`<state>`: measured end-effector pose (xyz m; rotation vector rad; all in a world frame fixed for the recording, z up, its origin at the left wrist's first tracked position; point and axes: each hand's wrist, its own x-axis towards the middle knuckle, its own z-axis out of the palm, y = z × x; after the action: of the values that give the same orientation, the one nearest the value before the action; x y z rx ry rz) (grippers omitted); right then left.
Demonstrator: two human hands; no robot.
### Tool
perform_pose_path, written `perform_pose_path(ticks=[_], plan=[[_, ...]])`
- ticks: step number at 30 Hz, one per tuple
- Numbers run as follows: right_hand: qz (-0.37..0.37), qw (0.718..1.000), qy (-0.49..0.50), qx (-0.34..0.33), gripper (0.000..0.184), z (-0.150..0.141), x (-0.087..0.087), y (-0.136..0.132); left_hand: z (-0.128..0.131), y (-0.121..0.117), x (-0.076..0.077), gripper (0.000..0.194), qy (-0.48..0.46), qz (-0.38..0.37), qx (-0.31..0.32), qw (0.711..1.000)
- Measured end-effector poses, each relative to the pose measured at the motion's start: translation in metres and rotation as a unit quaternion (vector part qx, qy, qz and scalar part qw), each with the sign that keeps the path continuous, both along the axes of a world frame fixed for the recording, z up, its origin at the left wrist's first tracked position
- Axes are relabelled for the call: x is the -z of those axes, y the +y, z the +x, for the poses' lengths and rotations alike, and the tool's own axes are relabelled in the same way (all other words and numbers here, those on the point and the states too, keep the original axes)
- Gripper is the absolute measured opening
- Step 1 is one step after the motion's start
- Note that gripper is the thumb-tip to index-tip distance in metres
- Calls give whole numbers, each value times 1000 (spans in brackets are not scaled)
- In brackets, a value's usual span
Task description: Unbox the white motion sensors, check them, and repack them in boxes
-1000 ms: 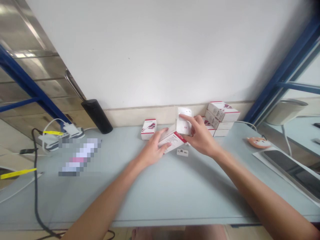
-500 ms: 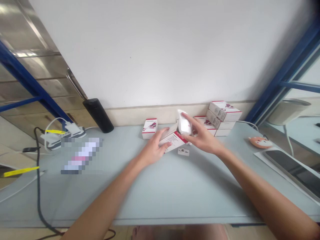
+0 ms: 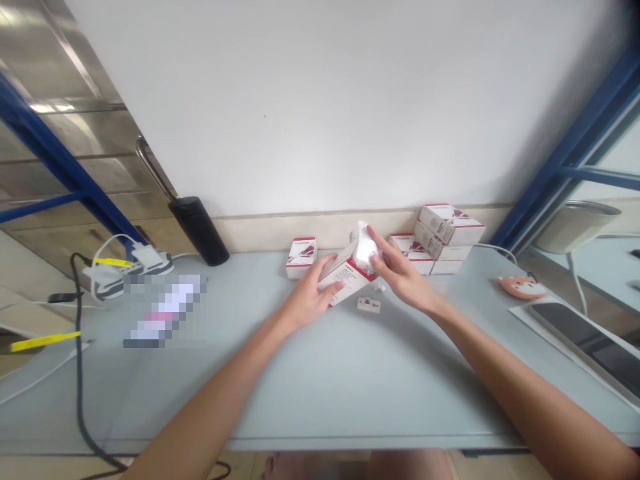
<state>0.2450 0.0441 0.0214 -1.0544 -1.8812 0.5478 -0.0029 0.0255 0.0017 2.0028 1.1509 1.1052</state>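
My left hand (image 3: pixel 306 301) is wrapped round a white and red cardboard box (image 3: pixel 346 279), which is tilted just above the table with its open end up and to the right. A rounded white plastic device (image 3: pixel 366 252) sits partly inside that open end. My right hand (image 3: pixel 406 279) grips the device, thumb on its near face and fingers along its far side. Below the box, a small white plastic part (image 3: pixel 369 305) with dark fittings lies on the table. Close by, another small white piece (image 3: pixel 380 287) lies beside my right hand. What the device is, I cannot tell.
A similar box (image 3: pixel 301 260) stands at the back, and several more are stacked (image 3: pixel 453 230) to the right. A black cylinder (image 3: pixel 200 230), a power strip (image 3: pixel 145 267) with cables, and a blurred-out flat object (image 3: pixel 167 310) are left. An orange mouse (image 3: pixel 523 287) and a dark-topped slab (image 3: pixel 585 340) are right.
The white device has tipped over and gone lower into the box's open end. My right hand has moved with it, its thumb now on the near face. My left hand keeps its hold.
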Motion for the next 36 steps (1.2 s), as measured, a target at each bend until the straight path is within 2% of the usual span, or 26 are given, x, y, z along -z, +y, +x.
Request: perform_pose_path(ticks=[6, 10, 14, 18, 22, 24, 26, 29, 33, 36], plan=[[-35, 995, 82, 47, 60, -14, -3, -4, 0, -2, -1, 56, 0, -6, -12, 1000], [3, 990, 124, 71, 45, -24, 0, -9, 0, -2, 1, 57, -11, -7, -13, 1000], [38, 988, 135, 63, 37, -24, 5, -8, 5, -2, 8, 57, -54, -9, -8, 998], [95, 990, 101, 31, 31, -13, 3, -6, 17, -6, 17, 62, -97, -22, 15, 995], [92, 992, 91, -5, 29, -9, -5, -8, 25, -12, 21, 67, -118, -38, 32, 992], [68, 990, 125, -9, 39, -12, -8, -10, 24, -14, 19, 68, -116, -32, 42, 992], [35, 986, 164, -25, 59, -16, -10, -12, 23, -16, 15, 71, -101, -24, 43, 994], [-10, 982, 180, -61, 80, -21, -13, -16, 23, -23, 6, 84, -89, -14, 39, 995], [-35, 984, 139, -105, 72, -20, -15, -24, 26, -30, -3, 93, -81, 41, 13, 996], [-3, 986, 113, -121, 52, -17, -14, -25, 26, -30, -2, 79, -62, 79, 7, 995]])
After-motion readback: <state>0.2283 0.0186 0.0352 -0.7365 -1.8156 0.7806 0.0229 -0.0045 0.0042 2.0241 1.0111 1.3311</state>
